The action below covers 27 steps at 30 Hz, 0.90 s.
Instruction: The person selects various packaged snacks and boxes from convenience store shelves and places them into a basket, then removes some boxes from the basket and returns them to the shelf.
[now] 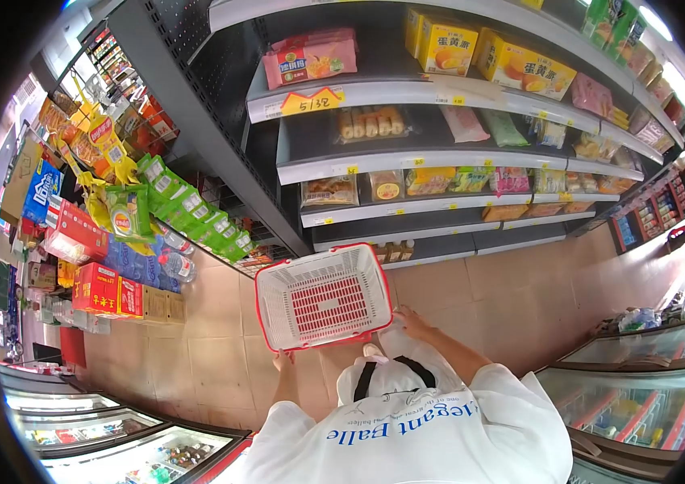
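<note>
A white shopping basket [271,284] with red trim is in front of my body, its inside bare with red showing through the slotted bottom. My left hand [283,360] is at its near left corner, fingers closed on the rim and mostly hidden beneath it. My right hand [413,323] is beside the basket's right edge. Its fingers are apart and point toward the rim; whether they touch it I cannot tell.
Ahead stand shelves [407,163] of packaged cakes, with yellow boxes [526,66] on an upper one. Green hanging packets [197,211] and red drink cartons [96,289] are at left. Freezers [628,403] line the right and near left. Tiled floor [487,302] lies between.
</note>
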Each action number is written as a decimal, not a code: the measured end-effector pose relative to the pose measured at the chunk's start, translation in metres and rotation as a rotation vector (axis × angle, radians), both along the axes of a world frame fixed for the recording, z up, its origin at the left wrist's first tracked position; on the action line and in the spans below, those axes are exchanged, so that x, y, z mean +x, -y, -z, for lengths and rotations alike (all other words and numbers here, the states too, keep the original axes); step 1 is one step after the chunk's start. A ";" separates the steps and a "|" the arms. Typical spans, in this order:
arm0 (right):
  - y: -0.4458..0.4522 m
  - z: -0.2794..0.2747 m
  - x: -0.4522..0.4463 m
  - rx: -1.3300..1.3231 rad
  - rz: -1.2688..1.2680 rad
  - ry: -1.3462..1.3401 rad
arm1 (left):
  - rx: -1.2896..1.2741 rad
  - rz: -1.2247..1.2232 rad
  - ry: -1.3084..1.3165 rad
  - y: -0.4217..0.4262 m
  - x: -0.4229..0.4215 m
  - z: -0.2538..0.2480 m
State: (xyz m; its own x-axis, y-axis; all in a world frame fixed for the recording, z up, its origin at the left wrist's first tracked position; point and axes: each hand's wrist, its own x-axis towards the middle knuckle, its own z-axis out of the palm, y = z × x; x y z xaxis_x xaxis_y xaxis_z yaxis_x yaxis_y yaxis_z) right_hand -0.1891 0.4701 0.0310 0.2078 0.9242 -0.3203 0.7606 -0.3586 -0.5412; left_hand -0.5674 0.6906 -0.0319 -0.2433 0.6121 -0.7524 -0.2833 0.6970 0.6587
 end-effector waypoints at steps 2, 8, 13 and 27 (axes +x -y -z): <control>-0.010 0.012 0.003 0.071 -0.067 -0.153 | 0.007 0.017 -0.009 -0.006 -0.012 0.007; -0.038 0.005 -0.023 -0.089 0.145 -0.426 | 0.063 0.055 0.161 0.009 -0.005 0.029; -0.071 -0.018 0.017 -0.263 -0.172 -0.657 | -0.081 0.353 0.162 0.046 0.036 -0.004; -0.297 -0.473 0.156 1.462 0.113 0.307 | 1.629 0.571 -0.346 -0.147 0.302 -0.464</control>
State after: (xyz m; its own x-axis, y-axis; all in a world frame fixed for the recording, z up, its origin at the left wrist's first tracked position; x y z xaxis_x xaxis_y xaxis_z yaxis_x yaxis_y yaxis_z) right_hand -0.0326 0.7671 0.5036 0.1843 0.3559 0.9162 0.9139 0.2809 -0.2930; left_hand -0.2651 0.8378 0.4324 0.2484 0.6784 0.6914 0.0298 -0.7188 0.6946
